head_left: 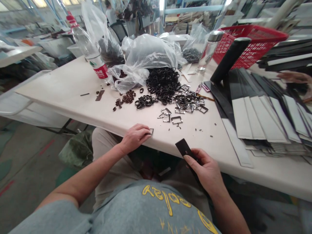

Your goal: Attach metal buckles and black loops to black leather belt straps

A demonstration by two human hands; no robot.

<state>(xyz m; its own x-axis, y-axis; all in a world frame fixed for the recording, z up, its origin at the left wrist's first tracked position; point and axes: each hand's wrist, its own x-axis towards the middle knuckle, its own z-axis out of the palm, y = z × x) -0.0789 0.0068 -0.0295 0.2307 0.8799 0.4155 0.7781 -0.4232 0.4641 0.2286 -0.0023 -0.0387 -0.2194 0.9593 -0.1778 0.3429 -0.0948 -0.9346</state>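
Note:
My left hand is closed at the table's front edge, its fingertips on a small metal buckle that pokes out past them. Between thumb and fingers, my right hand grips a black strap with small slots near its end. The strap's lower part runs down behind the hand, partly hidden. Beyond both hands lie loose rectangular buckles and a larger heap of metal buckles. A pile of black loops sits behind them, with brown loops to its left.
Stacked black-and-white strips cover the table's right side, with a black cylinder standing on them. A red basket, a glass bottle, plastic bags and a plastic bottle stand along the back. Another person's hand is at far right.

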